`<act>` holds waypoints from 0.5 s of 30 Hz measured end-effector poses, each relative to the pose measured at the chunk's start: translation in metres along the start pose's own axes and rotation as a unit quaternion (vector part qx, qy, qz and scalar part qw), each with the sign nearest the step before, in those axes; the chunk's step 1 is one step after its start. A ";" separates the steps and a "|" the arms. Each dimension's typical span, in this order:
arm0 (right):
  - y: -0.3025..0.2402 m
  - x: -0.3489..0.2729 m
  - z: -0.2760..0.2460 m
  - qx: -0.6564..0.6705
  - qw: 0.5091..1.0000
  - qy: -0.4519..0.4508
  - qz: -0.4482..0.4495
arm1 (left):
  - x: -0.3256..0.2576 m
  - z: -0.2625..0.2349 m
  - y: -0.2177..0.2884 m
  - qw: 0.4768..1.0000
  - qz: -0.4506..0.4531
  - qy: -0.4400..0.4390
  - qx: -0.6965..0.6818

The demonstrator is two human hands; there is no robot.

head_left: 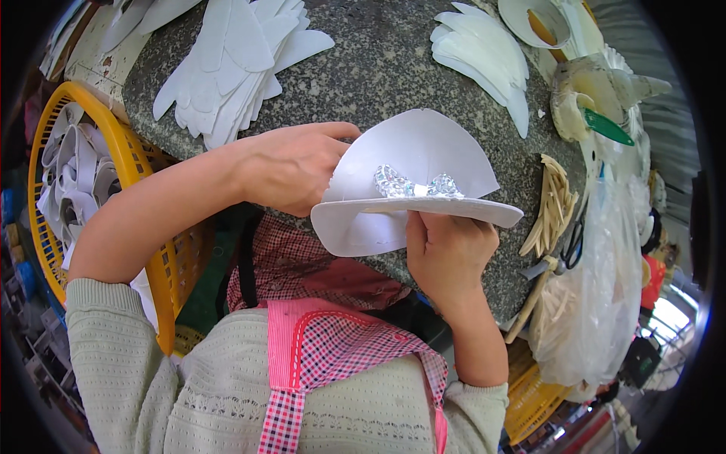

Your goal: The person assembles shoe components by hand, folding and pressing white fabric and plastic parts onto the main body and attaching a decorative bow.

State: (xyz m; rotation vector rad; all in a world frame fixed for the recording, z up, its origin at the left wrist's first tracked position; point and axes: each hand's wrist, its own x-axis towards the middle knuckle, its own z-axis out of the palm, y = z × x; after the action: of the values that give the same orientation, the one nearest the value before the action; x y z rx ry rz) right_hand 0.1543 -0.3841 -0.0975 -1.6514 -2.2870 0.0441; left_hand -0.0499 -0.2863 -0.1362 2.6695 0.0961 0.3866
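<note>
My left hand [291, 165] grips the left edge of a white foam fan-shaped piece [414, 147] that stands up behind a flat white foam base [363, 227]. My right hand [450, 253] holds that base from below, thumb up against its underside. A shiny clear bow-shaped ornament [416, 185] sits where the upright piece meets the base. Both hands hold the assembly just above the grey stone tabletop [378, 68].
White foam wing-shaped cutouts lie in a pile [227, 57] at the back left and another pile [488, 57] at the back right. A yellow basket [162, 265] of white pieces stands to the left. Wooden sticks [552, 204], a glue pot [586, 102] and a plastic bag [605, 265] are at right.
</note>
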 end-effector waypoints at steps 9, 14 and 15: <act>0.001 0.000 0.012 -0.061 0.998 -0.015 -0.001 | 0.001 0.003 -0.001 0.997 0.003 0.068 -0.035; 0.002 0.001 0.013 -0.049 0.999 -0.008 0.008 | -0.002 0.005 0.000 0.999 -0.004 0.044 -0.001; 0.003 0.002 0.012 -0.045 0.999 -0.011 0.002 | -0.002 0.006 0.000 0.999 -0.004 0.043 -0.001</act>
State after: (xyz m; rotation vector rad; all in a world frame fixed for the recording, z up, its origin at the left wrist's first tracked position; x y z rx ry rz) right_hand 0.1530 -0.3798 -0.1092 -1.7085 -2.3343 -0.0409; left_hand -0.0500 -0.2893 -0.1418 2.6496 0.1333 0.4978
